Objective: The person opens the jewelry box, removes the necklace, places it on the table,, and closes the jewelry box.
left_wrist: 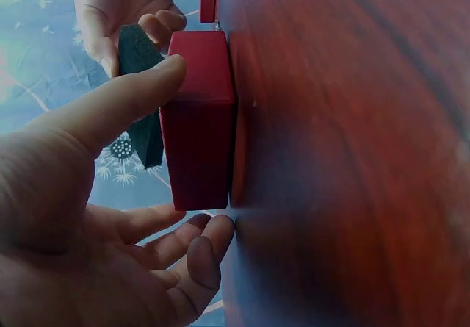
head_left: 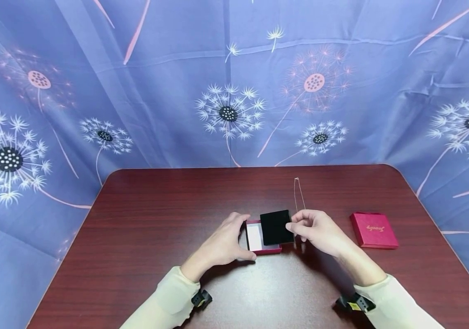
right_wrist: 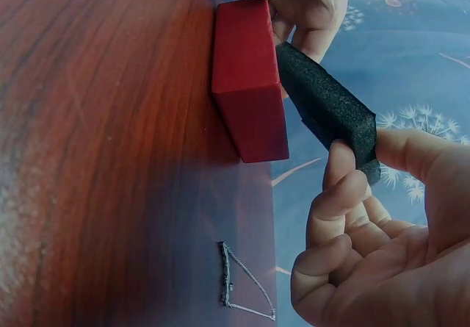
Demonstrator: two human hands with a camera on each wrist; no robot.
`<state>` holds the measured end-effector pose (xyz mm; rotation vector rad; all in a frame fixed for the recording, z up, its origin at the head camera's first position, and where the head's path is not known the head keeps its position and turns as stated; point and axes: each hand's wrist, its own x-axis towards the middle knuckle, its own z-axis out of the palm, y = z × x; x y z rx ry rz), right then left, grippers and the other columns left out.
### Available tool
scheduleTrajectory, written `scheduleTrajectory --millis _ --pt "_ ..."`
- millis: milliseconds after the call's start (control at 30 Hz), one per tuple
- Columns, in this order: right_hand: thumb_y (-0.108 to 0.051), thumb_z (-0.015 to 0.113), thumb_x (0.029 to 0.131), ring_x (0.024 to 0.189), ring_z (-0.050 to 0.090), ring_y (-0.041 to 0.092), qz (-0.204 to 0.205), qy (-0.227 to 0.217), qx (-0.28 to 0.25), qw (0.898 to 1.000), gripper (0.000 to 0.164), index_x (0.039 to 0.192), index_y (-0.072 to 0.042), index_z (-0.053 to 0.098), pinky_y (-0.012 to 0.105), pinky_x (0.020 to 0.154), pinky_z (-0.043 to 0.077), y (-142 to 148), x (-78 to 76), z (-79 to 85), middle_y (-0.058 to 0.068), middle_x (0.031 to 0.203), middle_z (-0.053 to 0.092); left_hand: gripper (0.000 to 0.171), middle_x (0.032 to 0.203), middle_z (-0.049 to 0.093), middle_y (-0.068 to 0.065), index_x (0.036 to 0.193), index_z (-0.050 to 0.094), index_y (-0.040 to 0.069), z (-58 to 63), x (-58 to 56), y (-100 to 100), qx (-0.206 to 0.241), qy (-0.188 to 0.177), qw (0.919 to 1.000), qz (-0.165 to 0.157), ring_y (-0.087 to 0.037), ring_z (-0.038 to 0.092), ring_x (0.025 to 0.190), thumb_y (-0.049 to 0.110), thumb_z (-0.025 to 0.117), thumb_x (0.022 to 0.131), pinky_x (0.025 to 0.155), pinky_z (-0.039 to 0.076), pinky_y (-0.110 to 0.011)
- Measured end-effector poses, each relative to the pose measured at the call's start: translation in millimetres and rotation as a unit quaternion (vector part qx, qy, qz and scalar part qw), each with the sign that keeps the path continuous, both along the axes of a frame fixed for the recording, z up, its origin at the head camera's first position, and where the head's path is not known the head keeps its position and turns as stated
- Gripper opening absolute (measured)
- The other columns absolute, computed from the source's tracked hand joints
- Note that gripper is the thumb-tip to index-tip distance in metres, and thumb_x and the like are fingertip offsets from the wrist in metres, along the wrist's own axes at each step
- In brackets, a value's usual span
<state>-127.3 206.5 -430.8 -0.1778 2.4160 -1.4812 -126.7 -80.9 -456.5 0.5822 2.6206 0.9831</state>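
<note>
My left hand point(head_left: 227, 241) holds a small red jewelry box base point(head_left: 269, 251), thumb at the near side and fingers at the far side. The box stands on the table with a white lining point(head_left: 254, 236) showing at its left. Between thumb and fingers, my right hand point(head_left: 321, 232) pinches the right edge of a black foam pad point(head_left: 276, 229). In the right wrist view the foam point(right_wrist: 330, 106) tilts up out of the box, its far end at the rim. Beyond my right hand a thin necklace chain point(right_wrist: 226, 279) lies on the table, partly hidden in the head view.
A red lid point(head_left: 376, 230) with gold lettering lies on the table to the right of my right hand. The dark reddish wood table point(head_left: 156, 205) has a rounded back edge, and a blue dandelion-patterned cloth point(head_left: 168, 91) hangs behind it.
</note>
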Motion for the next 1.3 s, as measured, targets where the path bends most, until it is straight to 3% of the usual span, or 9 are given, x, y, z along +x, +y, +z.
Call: scheduleTrajectory --millis 200,867,1300 --pt "-0.023 0.078 0.098 0.073 0.064 0.028 0.004 -0.009 -0.001 1.0 0.026 0.106 0.0 0.068 0.036 0.068 0.054 0 -0.2 0.5 0.014 0.079 0.07 0.098 0.149 0.052 -0.008 0.156 0.047 0.005 -1.3 -0.9 0 -0.008 0.011 0.9999 -0.007 -0.023 0.05 0.137 0.032 0.097 0.077 0.116 0.042 -0.044" --pt "-0.026 0.078 0.097 0.07 0.059 0.022 0.019 -0.027 0.017 0.999 0.024 0.096 -0.003 0.069 0.031 0.065 0.045 -5 -4.7 1.2 0.013 0.071 0.065 0.092 0.144 0.055 -0.009 0.15 0.052 0.003 -2.8 -1.2 0 0.002 0.021 0.9997 -0.012 -0.025 0.052 0.135 0.031 0.098 0.076 0.115 0.043 -0.045" --pt "-0.022 0.08 0.096 0.063 0.056 0.018 0.021 -0.018 0.004 1.0 0.023 0.095 -0.002 0.069 0.028 0.057 0.042 -19 -6.8 -8.4 0.008 0.068 0.065 0.091 0.139 0.057 -0.008 0.148 0.054 0.004 -2.2 -0.9 1 0.004 0.026 0.9996 -0.01 -0.023 0.055 0.128 0.03 0.099 0.074 0.112 0.045 -0.044"
